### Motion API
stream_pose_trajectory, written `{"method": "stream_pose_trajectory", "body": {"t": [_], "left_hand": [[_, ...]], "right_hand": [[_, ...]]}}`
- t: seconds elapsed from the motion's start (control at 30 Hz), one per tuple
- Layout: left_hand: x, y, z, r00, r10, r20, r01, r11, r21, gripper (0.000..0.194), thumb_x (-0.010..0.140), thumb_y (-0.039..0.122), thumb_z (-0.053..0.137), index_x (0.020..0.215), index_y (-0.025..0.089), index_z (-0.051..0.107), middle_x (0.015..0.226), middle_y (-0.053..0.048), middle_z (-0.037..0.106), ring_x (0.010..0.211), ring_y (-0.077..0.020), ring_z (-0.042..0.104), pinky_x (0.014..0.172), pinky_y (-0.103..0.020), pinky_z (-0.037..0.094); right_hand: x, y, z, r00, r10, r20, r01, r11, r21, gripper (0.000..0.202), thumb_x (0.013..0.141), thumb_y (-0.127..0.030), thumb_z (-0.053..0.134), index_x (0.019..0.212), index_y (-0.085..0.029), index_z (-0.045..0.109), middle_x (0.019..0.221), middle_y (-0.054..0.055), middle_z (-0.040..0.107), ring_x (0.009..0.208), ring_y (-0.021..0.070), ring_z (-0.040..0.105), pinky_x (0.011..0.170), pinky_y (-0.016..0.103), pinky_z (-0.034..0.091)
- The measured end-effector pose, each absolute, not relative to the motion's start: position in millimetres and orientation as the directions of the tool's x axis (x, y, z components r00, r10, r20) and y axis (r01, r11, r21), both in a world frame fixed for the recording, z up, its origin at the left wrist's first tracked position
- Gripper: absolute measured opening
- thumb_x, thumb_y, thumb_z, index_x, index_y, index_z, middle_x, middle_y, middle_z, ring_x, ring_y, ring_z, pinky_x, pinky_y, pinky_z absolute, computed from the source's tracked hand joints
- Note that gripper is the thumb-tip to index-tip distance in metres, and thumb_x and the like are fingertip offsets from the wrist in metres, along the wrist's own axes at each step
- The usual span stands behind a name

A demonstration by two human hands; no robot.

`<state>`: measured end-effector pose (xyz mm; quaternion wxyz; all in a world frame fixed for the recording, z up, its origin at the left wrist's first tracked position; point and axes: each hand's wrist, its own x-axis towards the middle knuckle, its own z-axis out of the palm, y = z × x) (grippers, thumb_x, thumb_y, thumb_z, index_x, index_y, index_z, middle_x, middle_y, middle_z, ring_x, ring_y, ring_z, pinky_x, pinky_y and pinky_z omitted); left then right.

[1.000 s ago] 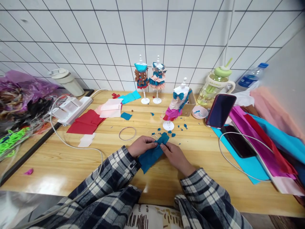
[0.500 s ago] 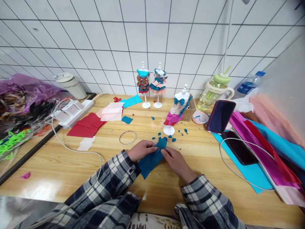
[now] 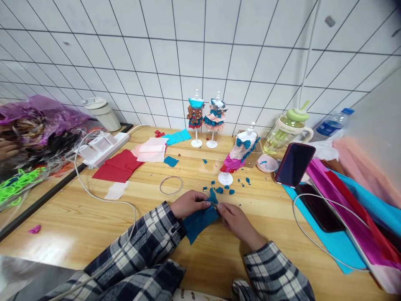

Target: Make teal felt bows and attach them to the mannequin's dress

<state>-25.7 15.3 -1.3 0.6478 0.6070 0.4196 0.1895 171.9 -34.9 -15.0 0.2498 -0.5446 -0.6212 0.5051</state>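
Note:
A sheet of teal crepe-like paper [image 3: 200,220] is held just above the tabletop, its narrow torn-looking tip [image 3: 213,195] rising between both hands. My left hand [image 3: 190,204] is closed, pinching the sheet's upper edge between thumb and fingers. My right hand [image 3: 235,218] is closed too, thumb and forefinger pinching at the sheet's right side. A thin dark line shows between the two pinches; I cannot tell what it is. Small teal scraps [image 3: 219,190] lie just beyond. Behind them a small dress form [image 3: 241,151] in white, magenta and red paper stands tilted, with a teal bow.
Two more dressed forms [image 3: 196,117] stand by the wall. A thin ring [image 3: 171,185], red paper [image 3: 117,166] and a power strip [image 3: 108,149] lie left. To the right are a pink bowl [image 3: 267,163], an upright phone [image 3: 295,164], a drink bottle [image 3: 286,131] and coloured sheets [image 3: 340,251].
The whole view has tilted, so things sit lower and further right. The teal paper's upper part looks narrower, and the pinching fingers have shifted slightly around it.

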Motion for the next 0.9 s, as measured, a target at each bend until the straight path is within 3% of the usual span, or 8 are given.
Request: {"method": "stream_pose_trajectory", "body": {"t": [0.27, 0.9], "left_hand": [[-27, 15, -2, 0.577, 0.723, -0.380, 0.307, 0.239, 0.921, 0.039, 0.069, 0.051, 0.067, 0.074, 0.013, 0.069, 0.065, 0.001, 0.062, 0.060, -0.0124, 0.050, 0.058, -0.022, 0.038], [-25, 14, -1, 0.560, 0.767, -0.312, 0.346, 0.125, 0.930, 0.036, 0.073, 0.049, 0.063, 0.064, 0.014, 0.061, 0.058, 0.004, 0.051, 0.058, -0.0106, 0.043, 0.056, -0.021, 0.033]], "right_hand": [[165, -34, -17, -0.285, 0.940, -0.190, 0.453, -0.043, -0.891, 0.047, 0.092, -0.055, 0.031, 0.066, -0.020, 0.049, 0.058, 0.000, 0.051, 0.055, 0.0132, 0.047, 0.050, 0.024, 0.033], [152, -37, -10, -0.167, 0.970, -0.178, 0.647, -0.029, -0.762, 0.042, 0.095, -0.047, 0.029, 0.077, -0.021, 0.057, 0.074, 0.003, 0.066, 0.070, 0.0173, 0.058, 0.061, 0.026, 0.035]]}}
